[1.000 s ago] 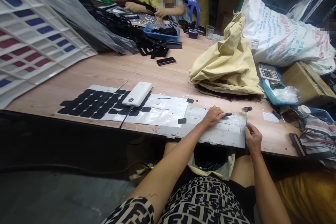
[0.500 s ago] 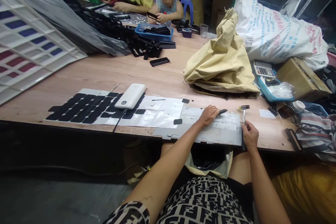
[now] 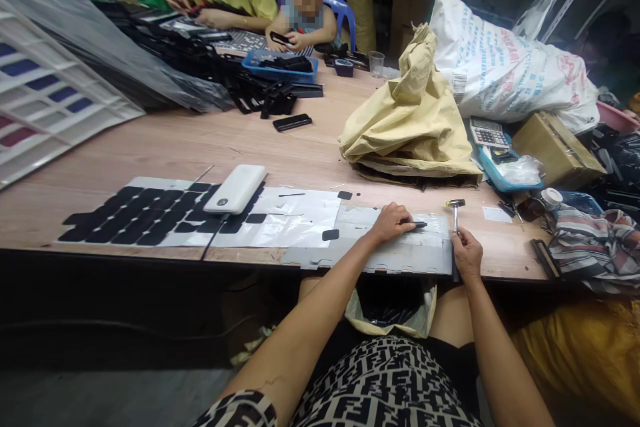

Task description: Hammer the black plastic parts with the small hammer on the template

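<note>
My left hand [image 3: 393, 222] is closed on a small, slim black piece [image 3: 421, 224], whose end sticks out to the right past my fingers. The piece is held low over a grey board [image 3: 310, 256] at the table's front edge; whether it touches the board I cannot tell. My right hand [image 3: 468, 253] grips a small hammer [image 3: 455, 204] by its handle, beside the board's right end. The hammer stands with its head up, apart from the black piece. Left of the board lies a white sheet [image 3: 300, 232] with rows of rounded black pads [image 3: 135, 213].
A white power bank [image 3: 236, 188] with a cable rests on the sheet. Beyond stand a yellow sack [image 3: 410, 123], a blue basket [image 3: 280, 70] and heaped black parts [image 3: 215, 70]. On my lap sits an open bag [image 3: 350, 315] of black pieces. Two people sit across the table.
The view has shifted a little, so the table appears further left. The black piece in my left hand has tipped from slanting upward to nearly level. My right hand still holds the hammer upright.
</note>
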### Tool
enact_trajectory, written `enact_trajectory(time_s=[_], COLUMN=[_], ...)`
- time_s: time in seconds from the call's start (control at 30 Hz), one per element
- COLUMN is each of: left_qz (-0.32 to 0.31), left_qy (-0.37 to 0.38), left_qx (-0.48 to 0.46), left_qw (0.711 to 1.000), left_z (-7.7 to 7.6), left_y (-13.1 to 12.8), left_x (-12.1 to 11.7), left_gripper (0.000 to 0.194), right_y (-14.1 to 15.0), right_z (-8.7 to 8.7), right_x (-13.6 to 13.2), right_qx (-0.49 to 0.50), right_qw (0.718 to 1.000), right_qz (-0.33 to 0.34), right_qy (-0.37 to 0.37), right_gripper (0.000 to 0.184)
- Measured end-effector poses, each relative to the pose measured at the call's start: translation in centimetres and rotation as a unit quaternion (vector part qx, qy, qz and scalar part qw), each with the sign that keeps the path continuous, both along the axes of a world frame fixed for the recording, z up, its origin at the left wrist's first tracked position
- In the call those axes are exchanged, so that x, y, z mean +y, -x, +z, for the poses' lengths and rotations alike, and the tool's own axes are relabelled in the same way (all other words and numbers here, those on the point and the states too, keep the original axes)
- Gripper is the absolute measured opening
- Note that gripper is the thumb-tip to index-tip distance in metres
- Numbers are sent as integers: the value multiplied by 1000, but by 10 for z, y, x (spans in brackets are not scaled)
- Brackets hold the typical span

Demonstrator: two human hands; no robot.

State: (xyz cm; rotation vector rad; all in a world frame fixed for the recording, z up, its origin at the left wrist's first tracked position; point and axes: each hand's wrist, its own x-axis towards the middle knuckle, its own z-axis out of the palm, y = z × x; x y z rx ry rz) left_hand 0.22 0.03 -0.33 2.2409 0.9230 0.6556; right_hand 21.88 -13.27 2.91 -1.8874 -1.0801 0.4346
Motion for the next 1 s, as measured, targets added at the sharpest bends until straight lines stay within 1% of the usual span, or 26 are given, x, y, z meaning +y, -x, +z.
enact_trajectory(time_s=[0.1,0.17,0.27,0.37,0.43,0.5,0.57,0.63,0.67,0.73,0.8,0.9,1.0], left_qz=[-26,-48,-69,-67,-66,-70,-71,-58,-45,-4,56,156,239], left_qy=[2,9,23,38,37,26,14,4,-1,-1,15,42,36], left_qx=[11,10,6,21,41,58,57,33,16,-16,-29,2,54], left_qw=[1000,999,997,997,996,996,996,998,999,1000,998,987,969], left_z=[3,6,11,15,17,18,18,20,21,27,33,41,43], left_y=[6,15,35,54,62,65,62,52,45,25,0,-42,-80], left_x=[-10,-24,-57,-93,-112,-124,-127,-121,-114,-94,-66,-17,30], left_gripper=[19,18,16,13,11,15,27,36,36,27,20,26,32], right_y=[-1,-1,-2,-1,0,0,0,0,0,-1,-2,-2,-2], right_z=[-1,-2,-3,-2,-1,0,0,-1,-2,-4,-5,-5,-5], right_x=[0,-1,-1,-1,-1,-1,-1,-1,-1,-1,0,1,1], right_qx=[0,-2,-4,-10,-14,-16,-18,-18,-17,-16,-14,-6,-4], right_qw=[1000,1000,1000,1000,1000,1000,1000,1000,1000,1000,1000,1000,1000], right_qz=[2,-1,-4,-2,-2,-4,-7,-9,-9,-9,-9,-9,-5], right_qy=[0,0,-4,-5,-3,0,1,1,1,1,3,5,4], right_gripper=[51,52,51,51,52,52,52,51,51,52,52,52,52])
